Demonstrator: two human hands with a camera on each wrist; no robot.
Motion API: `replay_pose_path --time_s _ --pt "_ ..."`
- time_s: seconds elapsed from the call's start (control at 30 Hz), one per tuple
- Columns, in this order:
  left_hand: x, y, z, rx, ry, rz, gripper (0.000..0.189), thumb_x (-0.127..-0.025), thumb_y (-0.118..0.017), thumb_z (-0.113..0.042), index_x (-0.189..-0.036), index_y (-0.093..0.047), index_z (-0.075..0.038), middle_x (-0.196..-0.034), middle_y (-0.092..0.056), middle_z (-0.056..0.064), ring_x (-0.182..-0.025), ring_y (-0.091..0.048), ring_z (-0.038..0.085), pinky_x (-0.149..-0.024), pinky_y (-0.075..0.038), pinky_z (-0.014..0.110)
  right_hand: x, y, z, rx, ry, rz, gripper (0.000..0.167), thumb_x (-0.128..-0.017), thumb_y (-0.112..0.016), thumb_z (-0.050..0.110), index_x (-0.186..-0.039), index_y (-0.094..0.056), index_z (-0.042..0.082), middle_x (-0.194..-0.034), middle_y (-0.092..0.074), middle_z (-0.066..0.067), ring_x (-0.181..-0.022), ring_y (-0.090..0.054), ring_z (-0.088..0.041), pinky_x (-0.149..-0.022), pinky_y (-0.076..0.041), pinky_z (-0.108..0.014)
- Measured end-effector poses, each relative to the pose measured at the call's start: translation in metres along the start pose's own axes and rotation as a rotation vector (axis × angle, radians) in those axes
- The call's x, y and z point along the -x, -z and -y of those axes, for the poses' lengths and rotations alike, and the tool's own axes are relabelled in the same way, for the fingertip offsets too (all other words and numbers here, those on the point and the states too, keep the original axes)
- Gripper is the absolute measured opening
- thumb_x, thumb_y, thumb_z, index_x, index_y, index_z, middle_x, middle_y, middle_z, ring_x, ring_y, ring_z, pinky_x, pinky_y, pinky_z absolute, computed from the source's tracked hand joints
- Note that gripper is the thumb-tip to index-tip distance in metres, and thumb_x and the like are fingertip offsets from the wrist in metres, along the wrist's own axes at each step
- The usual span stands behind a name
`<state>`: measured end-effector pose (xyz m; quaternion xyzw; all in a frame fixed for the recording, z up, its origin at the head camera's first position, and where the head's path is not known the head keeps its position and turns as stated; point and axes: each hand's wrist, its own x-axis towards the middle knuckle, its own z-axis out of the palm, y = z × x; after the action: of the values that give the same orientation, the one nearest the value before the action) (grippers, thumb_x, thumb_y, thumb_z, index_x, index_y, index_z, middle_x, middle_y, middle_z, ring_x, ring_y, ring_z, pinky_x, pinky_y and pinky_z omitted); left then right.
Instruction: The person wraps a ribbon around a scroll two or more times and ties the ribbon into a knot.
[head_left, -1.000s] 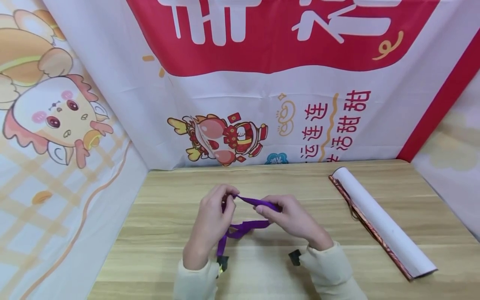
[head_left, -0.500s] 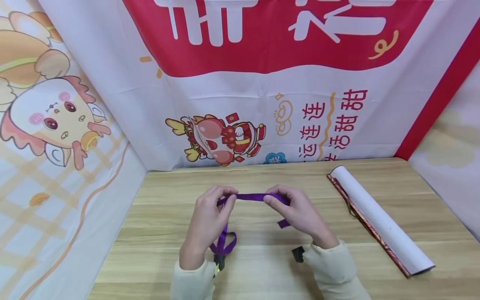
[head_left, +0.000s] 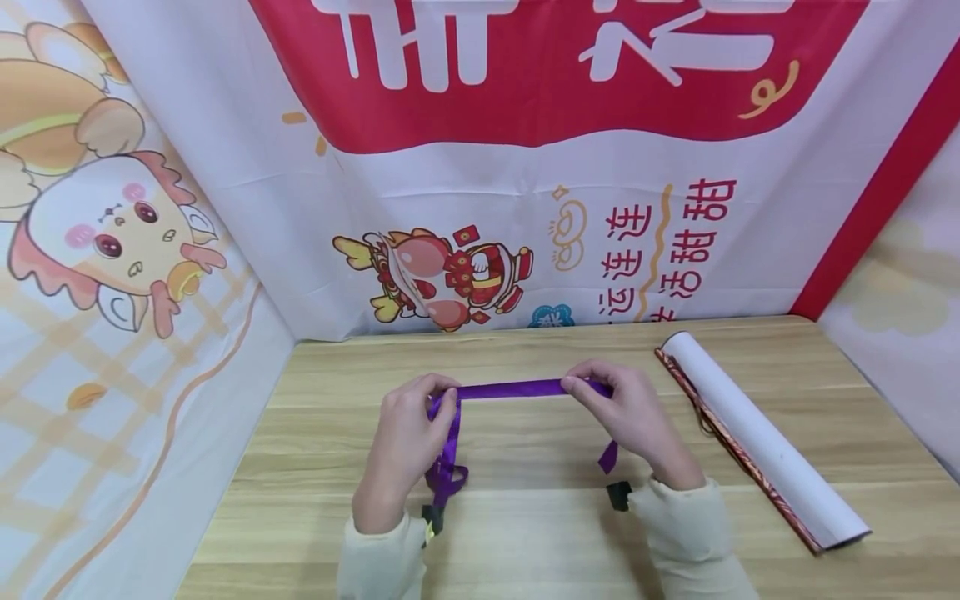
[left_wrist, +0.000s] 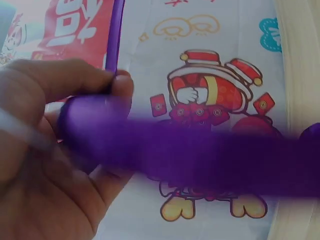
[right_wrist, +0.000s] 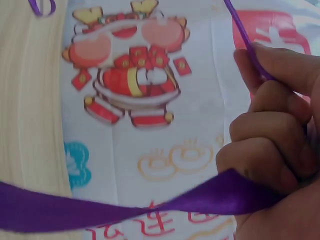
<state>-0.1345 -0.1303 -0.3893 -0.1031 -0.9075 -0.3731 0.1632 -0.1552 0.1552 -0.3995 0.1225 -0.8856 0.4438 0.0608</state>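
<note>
A shiny purple ribbon runs nearly straight and taut between both hands above the table. My left hand pinches it between thumb and fingertips, and a looped length drops below that hand. In the left wrist view the hanging ribbon sweeps blurred across the palm of the left hand. My right hand pinches the other side, with a short cut tail dangling under it. The right wrist view shows curled fingers of the right hand, the ribbon passing through them and out below.
On the right of the wooden table lies a rolled white scroll with a reddish patterned edge and a thin cord. A printed white and red cloth hangs behind the table. Another printed cloth hangs at the left.
The hands have moved apart, mostly the right hand to the right. The ribbon between them, slanting and shorter before, is now longer and taut; the loop under the right hand has become a short tail.
</note>
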Motion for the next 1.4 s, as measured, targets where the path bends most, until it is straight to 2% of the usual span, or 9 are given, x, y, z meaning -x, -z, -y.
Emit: replay_pose_path --time_s 0.2,0.37,0.6,0.73,0.93,1.07,1.17,1.3,1.4 --pt "-0.004 0.000 0.016 -0.043 0.051 -0.059 0.011 -0.095 -0.069 -0.001 -0.101 -0.078 0.002 -0.087 -0.078 0.013 -0.067 -0.065 0.015 -0.056 -0.052 0.020 -0.001 0.015 -0.022 0.100 -0.080 0.036 0.021 -0.104 -0.069 0.029 -0.103 -0.078 0.010 -0.086 -0.070 -0.004 -0.070 -0.052 -0.016 -0.061 -0.043 -0.026" --pt "-0.006 -0.005 0.026 0.006 0.133 0.043 0.014 -0.099 -0.063 0.001 -0.105 -0.076 0.003 -0.090 -0.077 0.016 -0.067 -0.068 0.016 -0.057 -0.054 0.022 -0.001 0.021 -0.039 0.190 -0.125 0.116 0.018 -0.103 -0.070 0.025 -0.100 -0.078 0.009 -0.089 -0.072 -0.004 -0.076 -0.056 -0.016 -0.067 -0.045 -0.030" --pt "-0.007 -0.035 0.017 -0.026 -0.008 0.199 0.017 -0.096 -0.063 0.003 -0.107 -0.075 0.000 -0.103 -0.078 0.015 -0.092 -0.071 0.025 -0.083 -0.059 0.039 -0.005 0.000 -0.040 0.255 -0.175 0.319 0.033 -0.101 -0.070 0.023 -0.126 -0.071 0.002 -0.128 -0.071 -0.019 -0.119 -0.066 -0.037 -0.102 -0.054 -0.057" --pt "-0.007 -0.045 0.005 -0.009 -0.024 0.314 0.016 -0.096 -0.068 -0.002 -0.110 -0.075 -0.002 -0.106 -0.079 0.014 -0.090 -0.072 0.021 -0.075 -0.056 0.028 -0.009 -0.031 -0.024 0.175 -0.061 0.395 0.048 -0.100 -0.074 0.027 -0.141 -0.063 0.004 -0.145 -0.064 -0.019 -0.139 -0.057 -0.042 -0.116 -0.044 -0.061" --pt "-0.004 -0.045 -0.002 0.051 -0.056 0.380 0.015 -0.095 -0.071 -0.005 -0.110 -0.074 -0.006 -0.107 -0.079 0.007 -0.086 -0.068 0.015 -0.073 -0.054 0.023 -0.011 -0.063 -0.012 0.025 0.064 0.514 0.062 -0.099 -0.075 0.031 -0.153 -0.053 0.012 -0.157 -0.056 -0.012 -0.149 -0.050 -0.036 -0.123 -0.038 -0.059" --pt "-0.004 -0.040 -0.004 0.093 -0.058 0.415 0.015 -0.098 -0.068 -0.005 -0.112 -0.074 -0.008 -0.107 -0.078 0.005 -0.084 -0.065 0.012 -0.073 -0.054 0.021 -0.011 -0.065 -0.013 -0.063 0.069 0.507 0.053 -0.100 -0.074 0.031 -0.148 -0.059 0.015 -0.140 -0.069 -0.008 -0.133 -0.062 -0.031 -0.116 -0.047 -0.057" --pt "-0.004 -0.036 -0.005 0.095 -0.021 0.435 0.017 -0.100 -0.065 -0.005 -0.115 -0.073 -0.008 -0.109 -0.078 0.006 -0.089 -0.068 0.012 -0.076 -0.056 0.022 -0.012 -0.061 -0.015 -0.123 0.046 0.479 0.039 -0.101 -0.072 0.034 -0.135 -0.069 0.015 -0.110 -0.074 -0.002 -0.104 -0.067 -0.023 -0.095 -0.057 -0.043" --pt "-0.005 -0.035 -0.001 0.064 0.027 0.431 0.019 -0.101 -0.063 -0.006 -0.116 -0.073 -0.008 -0.108 -0.078 0.008 -0.081 -0.064 0.012 -0.070 -0.053 0.022 -0.014 -0.054 -0.020 -0.186 -0.005 0.467 0.025 -0.105 -0.066 0.034 -0.113 -0.076 0.013 -0.085 -0.069 -0.008 -0.074 -0.061 -0.020 -0.063 -0.051 -0.027" --pt "-0.005 -0.036 0.006 0.027 0.008 0.386 0.018 -0.099 -0.064 -0.003 -0.112 -0.074 -0.006 -0.100 -0.077 0.007 -0.073 -0.058 0.011 -0.065 -0.048 0.021 -0.014 -0.049 -0.023 -0.182 -0.024 0.456 0.023 -0.107 -0.063 0.033 -0.105 -0.075 0.014 -0.083 -0.069 -0.012 -0.067 -0.059 -0.018 -0.058 -0.050 -0.027"
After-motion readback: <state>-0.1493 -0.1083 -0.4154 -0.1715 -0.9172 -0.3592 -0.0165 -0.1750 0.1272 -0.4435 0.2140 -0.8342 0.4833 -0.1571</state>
